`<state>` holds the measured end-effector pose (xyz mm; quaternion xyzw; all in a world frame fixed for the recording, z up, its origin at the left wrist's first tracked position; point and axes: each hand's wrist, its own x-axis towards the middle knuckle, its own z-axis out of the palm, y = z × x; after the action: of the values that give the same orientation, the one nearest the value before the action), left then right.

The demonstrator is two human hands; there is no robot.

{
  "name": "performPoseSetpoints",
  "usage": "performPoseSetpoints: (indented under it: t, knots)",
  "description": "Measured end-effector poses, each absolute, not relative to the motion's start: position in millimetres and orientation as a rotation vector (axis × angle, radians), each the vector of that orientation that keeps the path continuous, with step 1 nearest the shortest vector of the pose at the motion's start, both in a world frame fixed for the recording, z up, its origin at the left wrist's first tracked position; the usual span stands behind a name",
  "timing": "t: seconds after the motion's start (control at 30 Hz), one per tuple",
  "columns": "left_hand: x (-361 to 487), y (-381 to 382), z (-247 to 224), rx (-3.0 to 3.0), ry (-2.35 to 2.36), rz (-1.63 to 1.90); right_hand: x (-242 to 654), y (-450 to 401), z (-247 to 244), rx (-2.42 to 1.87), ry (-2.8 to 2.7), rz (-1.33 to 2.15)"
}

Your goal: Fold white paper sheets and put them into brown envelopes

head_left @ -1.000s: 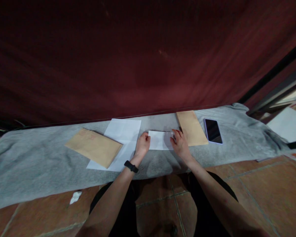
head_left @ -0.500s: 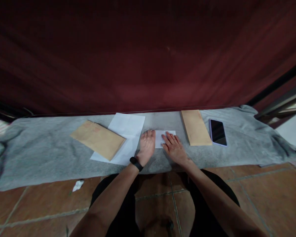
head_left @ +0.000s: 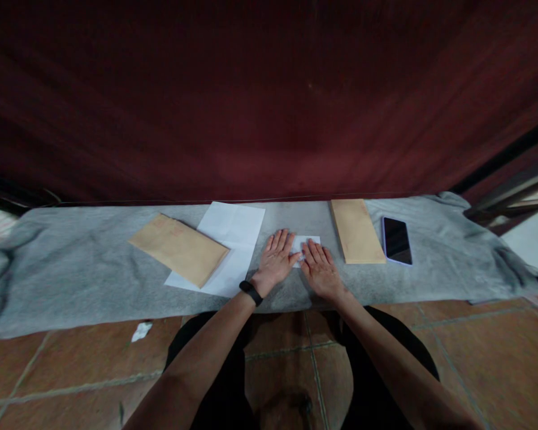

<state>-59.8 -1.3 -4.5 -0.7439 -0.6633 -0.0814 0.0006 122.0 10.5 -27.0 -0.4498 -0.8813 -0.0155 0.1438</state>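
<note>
A small folded piece of white paper point(head_left: 299, 243) lies on the grey cloth in front of me, partly covered by both hands. My left hand point(head_left: 275, 257), with a black band point(head_left: 250, 292) at the wrist, rests flat over the paper's left part, its fingers stretched out. Flat on the right part is my right hand point(head_left: 321, 270), fingers also extended. The two thumbs come close together over the paper. Left of my left hand, a larger creased white sheet point(head_left: 235, 230) is spread out, with a brown envelope point(head_left: 179, 248) lying across it.
Right of my hands lie more brown envelopes or a single thick one point(head_left: 357, 232) and a phone point(head_left: 397, 240) in a purple case. The grey cloth point(head_left: 85, 269) covers a narrow bench against a dark red surface point(head_left: 269, 119). A crumpled white scrap point(head_left: 141, 331) is on the tiled floor.
My left hand has turned from its edge-on pose to lie flat with fingers spread, and has shifted right over the small paper. The right hand has barely moved.
</note>
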Motion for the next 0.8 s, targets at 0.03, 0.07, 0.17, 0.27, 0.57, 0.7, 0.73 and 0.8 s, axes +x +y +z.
performPoseSetpoints:
  t: [0.03,0.07,0.17,0.27,0.57,0.7,0.73,0.8]
  knots:
    - [-60.7,-1.7,-4.8,-2.323,-2.101,-0.249,123.9,10.4,-28.1,-1.304,-2.526,-0.048]
    - [-61.7,-2.2,-5.0,-2.31,-2.118,-0.24,126.0,10.3,-29.0,-1.312,-2.515,-0.051]
    - [-65.7,-4.5,-4.7,-2.278,-2.166,-0.212,133.5,10.1,-30.3,-1.332,-2.492,-0.058]
    - [-69.7,-8.0,-3.1,-2.257,-2.196,-0.196,141.0,10.2,-30.5,-1.342,-2.479,-0.058]
    - [-73.9,-21.1,-5.5,-2.109,-2.271,-0.22,146.1,11.2,-28.3,-1.356,-2.503,-0.05]
    - [-68.2,-27.9,-5.2,-2.198,-2.158,-0.287,145.5,11.8,-25.2,-1.385,-2.508,-0.014]
    - [-66.2,-29.7,-5.1,-2.241,-2.122,-0.289,145.7,12.7,-23.8,-1.396,-2.506,0.002]
    - [-62.5,-32.9,-5.3,-2.306,-2.077,-0.272,145.9,15.5,-20.1,-1.414,-2.498,0.045]
